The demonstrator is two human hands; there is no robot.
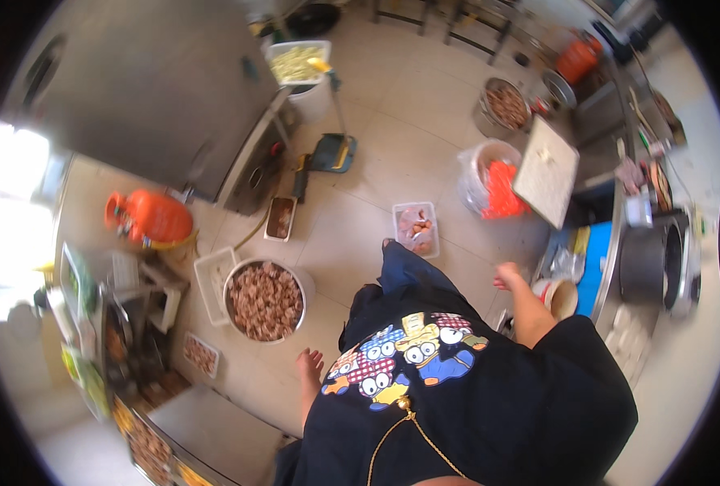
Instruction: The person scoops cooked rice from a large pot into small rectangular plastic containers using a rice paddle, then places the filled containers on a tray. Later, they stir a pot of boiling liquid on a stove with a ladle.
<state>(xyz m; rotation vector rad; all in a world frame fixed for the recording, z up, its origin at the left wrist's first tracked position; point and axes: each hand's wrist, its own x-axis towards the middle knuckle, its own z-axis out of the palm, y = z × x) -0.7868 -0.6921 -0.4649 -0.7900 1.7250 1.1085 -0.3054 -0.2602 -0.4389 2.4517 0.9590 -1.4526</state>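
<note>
My left hand (311, 362) hangs at my side with its fingers apart and nothing in it. Up and to its left stands a large round tub (310, 294) full of chunks of what looks like raw meat (264, 301). My right hand (507, 276) is raised a little over the floor on the other side, its fingers curled; it seems to hold nothing. A whitish bucket (561, 299) lies close to my right forearm. In front of my foot a clear plastic box (434, 246) holds round brownish things and a plastic bag.
An orange gas cylinder (159, 215) stands at left, near a large steel appliance (153, 91). A dustpan (333, 152) is on the floor ahead. At right are a bin with a red bag (501, 188), a tilted white board (548, 173) and a metal pot of chunks (487, 121).
</note>
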